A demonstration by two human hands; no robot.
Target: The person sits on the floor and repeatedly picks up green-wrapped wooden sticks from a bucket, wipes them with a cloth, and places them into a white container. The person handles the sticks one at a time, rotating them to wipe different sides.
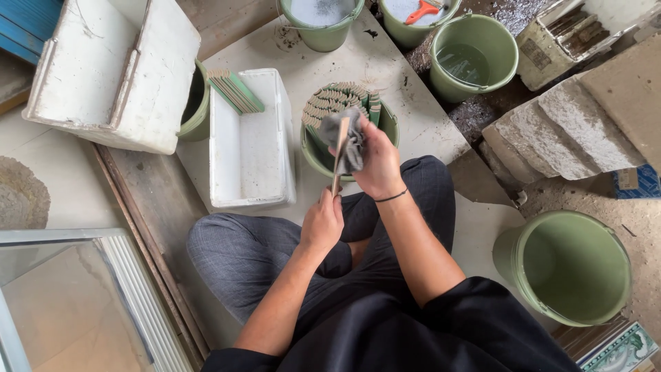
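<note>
tile (339, 155), thin and flat, stands on edge at the centre of the frame, just above our lap. we judge it stiff and brittle, light enough for one hand, likely to chip if dropped and perhaps slick if damp; the safest hold looks to be its lower edge, where the faces stay free. our left hand (321, 222) is pressed together around that lower end, fingers curled in a closed grip. our right hand (377, 164), with a dark band at the wrist, is closed on a grey rag (350, 138), soft and crumpled, and presses it against the upper part of the tile.

just behind the hands a green bucket (385, 124) holds a fan of similar tiles (337, 102) stacked on edge. to its left lies a white foam box (251, 145) with a few green-edged tiles (234, 89) leaning in its upper corner. at the top of the frame we see more green buckets, one with water (474, 56) and one holding an orange-handled scraper (423, 9). an empty green bucket (568, 265) lies at the lower right, beside rough stone blocks (571, 131). all of it rests on a pale, dusty floor (413, 110).
</note>
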